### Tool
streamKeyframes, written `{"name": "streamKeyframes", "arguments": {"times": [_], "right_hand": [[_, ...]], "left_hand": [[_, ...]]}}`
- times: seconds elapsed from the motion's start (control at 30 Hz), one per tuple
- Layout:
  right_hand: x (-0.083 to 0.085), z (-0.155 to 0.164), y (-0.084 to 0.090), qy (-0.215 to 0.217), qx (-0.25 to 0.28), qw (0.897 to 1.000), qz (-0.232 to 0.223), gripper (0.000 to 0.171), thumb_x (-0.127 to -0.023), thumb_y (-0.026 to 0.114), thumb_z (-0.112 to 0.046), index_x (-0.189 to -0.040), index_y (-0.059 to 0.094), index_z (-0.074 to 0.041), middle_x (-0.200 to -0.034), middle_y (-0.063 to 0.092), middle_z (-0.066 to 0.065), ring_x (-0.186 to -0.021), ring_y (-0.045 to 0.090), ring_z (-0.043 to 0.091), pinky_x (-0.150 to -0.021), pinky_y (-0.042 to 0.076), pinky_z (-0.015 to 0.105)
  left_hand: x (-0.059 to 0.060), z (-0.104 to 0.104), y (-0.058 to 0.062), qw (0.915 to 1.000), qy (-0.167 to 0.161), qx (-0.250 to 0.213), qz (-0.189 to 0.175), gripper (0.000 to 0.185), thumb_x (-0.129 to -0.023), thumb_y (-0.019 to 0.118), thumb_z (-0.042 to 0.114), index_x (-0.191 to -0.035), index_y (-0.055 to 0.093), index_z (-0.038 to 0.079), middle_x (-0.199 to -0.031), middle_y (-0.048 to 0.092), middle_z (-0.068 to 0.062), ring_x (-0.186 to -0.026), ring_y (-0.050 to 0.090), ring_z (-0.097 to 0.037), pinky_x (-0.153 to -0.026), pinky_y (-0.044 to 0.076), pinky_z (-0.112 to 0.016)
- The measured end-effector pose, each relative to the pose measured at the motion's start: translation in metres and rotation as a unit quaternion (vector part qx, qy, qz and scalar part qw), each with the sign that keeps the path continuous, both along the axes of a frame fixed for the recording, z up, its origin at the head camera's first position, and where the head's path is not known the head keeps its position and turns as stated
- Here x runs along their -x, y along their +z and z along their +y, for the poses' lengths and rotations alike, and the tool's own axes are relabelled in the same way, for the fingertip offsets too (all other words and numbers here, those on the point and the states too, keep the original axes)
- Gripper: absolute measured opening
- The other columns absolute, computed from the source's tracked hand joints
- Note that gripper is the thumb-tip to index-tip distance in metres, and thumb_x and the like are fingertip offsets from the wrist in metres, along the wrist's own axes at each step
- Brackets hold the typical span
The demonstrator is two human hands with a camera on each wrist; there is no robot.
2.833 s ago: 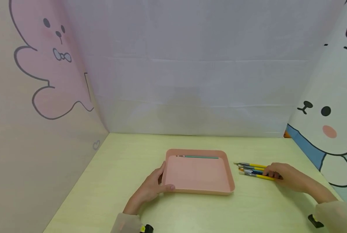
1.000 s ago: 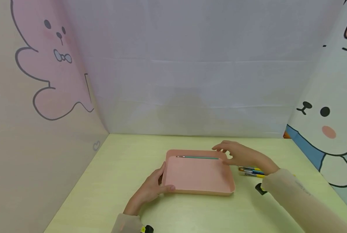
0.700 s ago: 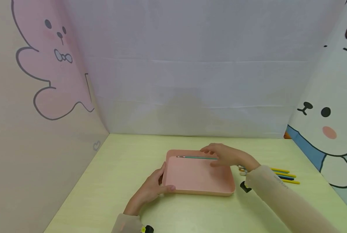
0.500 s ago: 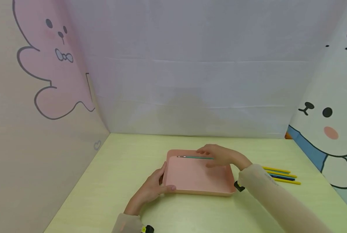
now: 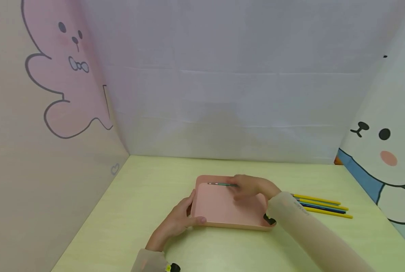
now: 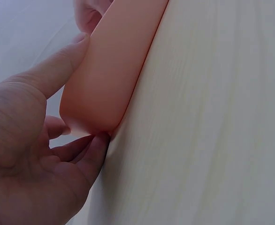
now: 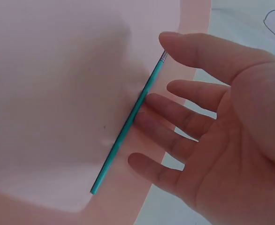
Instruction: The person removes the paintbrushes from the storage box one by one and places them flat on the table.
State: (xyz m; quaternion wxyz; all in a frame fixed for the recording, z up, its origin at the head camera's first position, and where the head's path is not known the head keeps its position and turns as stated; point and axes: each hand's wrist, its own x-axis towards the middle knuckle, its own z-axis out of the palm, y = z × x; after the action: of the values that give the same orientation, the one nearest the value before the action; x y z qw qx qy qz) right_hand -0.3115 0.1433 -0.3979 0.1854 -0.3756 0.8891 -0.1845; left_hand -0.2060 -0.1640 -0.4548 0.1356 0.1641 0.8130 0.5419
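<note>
A shallow pink tray (image 5: 217,207) lies on the table, and my left hand (image 5: 177,219) grips its near left corner. In the left wrist view the thumb presses against the tray wall (image 6: 111,70) while the fingers tuck in low at the corner. One thin teal paintbrush (image 5: 219,184) lies along the tray's far side. Over the tray's far right part is my right hand (image 5: 253,187), covering the brush's handle end in the head view. The right wrist view shows its fingers spread, two fingertips right beside the teal shaft (image 7: 123,131) and the thumb near the ferrule.
To the right of the tray, several paintbrushes (image 5: 321,206) with yellow, blue and teal handles lie in a loose row, their bristle ends hidden by the right sleeve (image 5: 301,223). The pale table (image 5: 148,189) is bounded by a back cloth (image 5: 229,113) and printed side walls.
My right hand left the row of brushes, crossed over to the tray's far side and came down and left onto the teal brush's handle end. My left hand stayed at the corner.
</note>
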Motion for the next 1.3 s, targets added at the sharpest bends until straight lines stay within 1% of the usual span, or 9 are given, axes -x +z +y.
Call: {"name": "streamKeyframes", "arguments": {"times": [0.2, 0.27, 0.4, 0.53, 0.67, 0.87, 0.97, 1.13, 1.3], "right_hand": [[-0.001, -0.01, -0.006, -0.022, -0.053, 0.998, 0.018, 0.045, -0.097, 0.069, -0.013, -0.14, 0.063, -0.002, -0.129, 0.058, 0.017, -0.107, 0.053, 0.026, -0.094, 0.047, 0.048], [-0.003, -0.013, -0.007, -0.038, -0.078, 0.996, 0.023, 0.049, -0.097, 0.067, -0.015, -0.145, 0.062, -0.005, -0.135, 0.056, 0.016, -0.113, 0.054, 0.027, -0.097, 0.047, 0.05], [-0.005, -0.016, -0.007, -0.061, -0.102, 0.993, 0.018, 0.05, -0.097, 0.065, -0.014, -0.147, 0.062, -0.009, -0.139, 0.054, 0.015, -0.121, 0.053, 0.03, -0.1, 0.047, 0.053], [-0.007, -0.015, -0.006, -0.069, -0.096, 0.993, 0.013, 0.05, -0.097, 0.065, -0.012, -0.146, 0.063, -0.009, -0.141, 0.054, 0.013, -0.126, 0.052, 0.031, -0.102, 0.047, 0.054], [-0.008, -0.014, -0.005, -0.081, -0.089, 0.993, 0.013, 0.048, -0.097, 0.065, -0.01, -0.144, 0.065, -0.012, -0.138, 0.055, 0.009, -0.126, 0.052, 0.029, -0.1, 0.048, 0.053], [-0.008, -0.015, -0.006, -0.089, -0.095, 0.991, 0.01, 0.046, -0.094, 0.068, -0.008, -0.138, 0.067, -0.02, -0.126, 0.057, 0.003, -0.111, 0.055, 0.021, -0.088, 0.049, 0.049], [-0.007, -0.014, -0.007, -0.09, -0.096, 0.991, 0.003, 0.046, -0.093, 0.072, -0.008, -0.136, 0.067, -0.023, -0.122, 0.057, 0.0, -0.107, 0.055, 0.018, -0.084, 0.05, 0.047], [-0.006, -0.013, -0.008, -0.092, -0.092, 0.992, -0.008, 0.047, -0.092, 0.073, -0.008, -0.135, 0.065, -0.026, -0.124, 0.057, -0.001, -0.112, 0.056, 0.018, -0.085, 0.05, 0.046], [-0.005, -0.013, -0.009, -0.088, -0.082, 0.993, -0.013, 0.045, -0.094, 0.071, -0.003, -0.132, 0.065, -0.027, -0.122, 0.058, 0.0, -0.113, 0.056, 0.019, -0.087, 0.052, 0.046]], "left_hand": [[-0.001, 0.001, 0.001, 1.0, 0.006, 0.0, -0.003, 0.112, -0.093, 0.086, 0.028, -0.171, 0.008, 0.008, -0.165, 0.036, -0.02, -0.146, 0.047, -0.032, -0.121, 0.037, -0.054], [-0.001, 0.001, 0.001, 1.0, 0.004, -0.004, -0.003, 0.112, -0.093, 0.086, 0.027, -0.171, 0.008, 0.008, -0.166, 0.034, -0.02, -0.147, 0.046, -0.032, -0.121, 0.036, -0.055], [-0.001, 0.001, 0.001, 1.0, -0.002, -0.007, -0.002, 0.111, -0.093, 0.085, 0.026, -0.17, 0.007, 0.007, -0.166, 0.035, -0.021, -0.147, 0.046, -0.032, -0.122, 0.035, -0.054], [-0.002, 0.001, 0.001, 0.9999, -0.006, -0.012, -0.001, 0.111, -0.093, 0.085, 0.024, -0.17, 0.007, 0.006, -0.165, 0.035, -0.021, -0.147, 0.047, -0.032, -0.122, 0.035, -0.054], [-0.003, 0.001, 0.003, 0.9999, -0.008, -0.015, -0.001, 0.111, -0.094, 0.085, 0.024, -0.17, 0.007, 0.006, -0.166, 0.034, -0.02, -0.147, 0.046, -0.031, -0.122, 0.034, -0.054], [-0.002, 0.0, 0.003, 0.9999, -0.007, -0.014, 0.001, 0.111, -0.093, 0.085, 0.024, -0.171, 0.008, 0.007, -0.165, 0.036, -0.019, -0.145, 0.049, -0.031, -0.122, 0.035, -0.055], [-0.002, 0.001, 0.003, 0.9999, -0.006, -0.013, 0.002, 0.111, -0.093, 0.085, 0.024, -0.171, 0.008, 0.007, -0.165, 0.037, -0.019, -0.144, 0.049, -0.031, -0.121, 0.035, -0.055], [-0.002, 0.001, 0.003, 1.0, 0.003, -0.005, -0.001, 0.111, -0.093, 0.086, 0.027, -0.171, 0.009, 0.009, -0.164, 0.037, -0.019, -0.145, 0.049, -0.03, -0.121, 0.036, -0.055], [-0.002, 0.001, 0.003, 0.9999, 0.004, -0.011, -0.005, 0.112, -0.092, 0.086, 0.027, -0.171, 0.009, 0.009, -0.162, 0.04, -0.018, -0.142, 0.051, -0.029, -0.12, 0.037, -0.054]]}}
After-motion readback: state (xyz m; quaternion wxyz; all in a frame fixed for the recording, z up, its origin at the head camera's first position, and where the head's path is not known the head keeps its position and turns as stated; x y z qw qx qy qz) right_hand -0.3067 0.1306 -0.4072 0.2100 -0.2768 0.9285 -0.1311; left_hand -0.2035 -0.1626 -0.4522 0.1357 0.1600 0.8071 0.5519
